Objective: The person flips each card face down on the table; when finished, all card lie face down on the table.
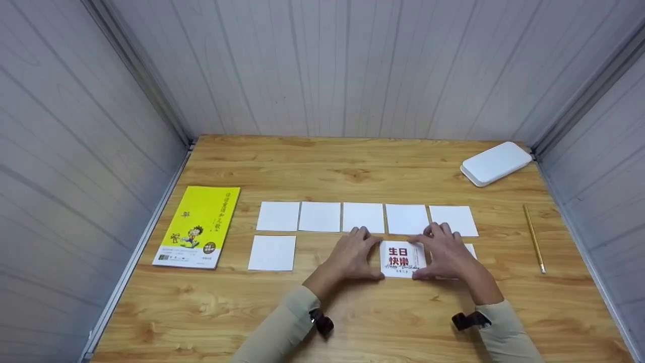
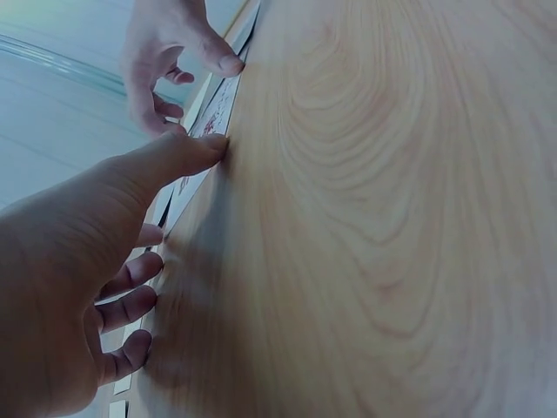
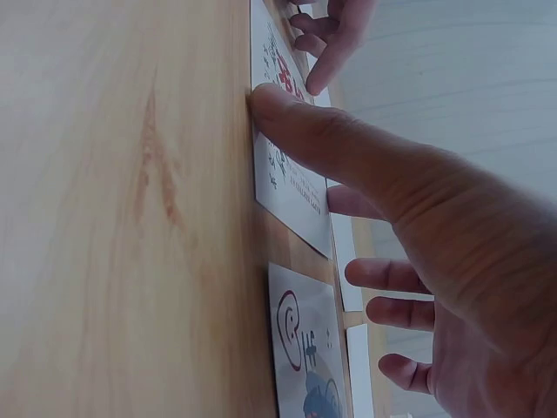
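A white birthday card (image 1: 401, 259) with red Chinese characters and black script lies face up on the table. At its left side, my left hand (image 1: 352, 254) holds it, thumb at the near corner and forefinger at the far corner. From the right, my right hand (image 1: 446, 252) holds the same card between thumb and forefinger. The right wrist view shows that thumb (image 3: 274, 103) on the card's near edge. Beside it lies another printed card (image 3: 291, 348) with a red drawing and a blue shape, mostly hidden beneath my right hand in the head view.
Beyond the hands runs a row of several blank white cards (image 1: 320, 217). One more blank card (image 1: 272, 253) lies to the left, near a yellow book (image 1: 199, 222). A pencil (image 1: 534, 238) lies at the right; a white case (image 1: 496, 163) sits at the back right.
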### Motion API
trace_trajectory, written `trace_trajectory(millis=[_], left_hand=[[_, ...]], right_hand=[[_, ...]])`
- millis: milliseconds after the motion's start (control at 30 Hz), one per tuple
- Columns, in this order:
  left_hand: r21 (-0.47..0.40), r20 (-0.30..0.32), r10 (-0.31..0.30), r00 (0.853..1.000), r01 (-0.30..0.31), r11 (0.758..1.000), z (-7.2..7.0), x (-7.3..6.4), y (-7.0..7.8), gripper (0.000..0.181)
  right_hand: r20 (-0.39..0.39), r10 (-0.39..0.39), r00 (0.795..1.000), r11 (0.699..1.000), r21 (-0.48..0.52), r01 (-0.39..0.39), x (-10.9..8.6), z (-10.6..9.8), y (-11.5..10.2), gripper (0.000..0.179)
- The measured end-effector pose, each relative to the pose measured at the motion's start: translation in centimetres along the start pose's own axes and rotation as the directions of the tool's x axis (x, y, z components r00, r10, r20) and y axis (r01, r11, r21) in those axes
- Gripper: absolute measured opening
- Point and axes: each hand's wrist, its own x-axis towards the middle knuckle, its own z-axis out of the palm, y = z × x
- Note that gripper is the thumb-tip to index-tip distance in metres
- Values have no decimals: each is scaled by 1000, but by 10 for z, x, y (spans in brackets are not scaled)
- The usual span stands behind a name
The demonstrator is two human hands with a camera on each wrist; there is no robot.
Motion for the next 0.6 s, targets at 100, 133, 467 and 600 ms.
trace_trajectory(millis=[100,133,467,600], left_hand=[[-4,-3,-2,1000,2,1000,1,0,0,94],[-7,-6,-2,1000,2,1000,1,0,0,93],[-53,-10,-4,1000,3,999,0,-1,-1,94],[-56,-4,7,1000,-7,998,-2,-3,-2,94]], right_hand=[[-3,-3,1000,1000,2,3,0,1,0,89],[-4,-3,1000,1000,6,3,0,1,0,89],[-10,-37,999,999,-6,37,0,3,-1,89],[-14,-43,999,999,-14,43,0,4,-2,87]])
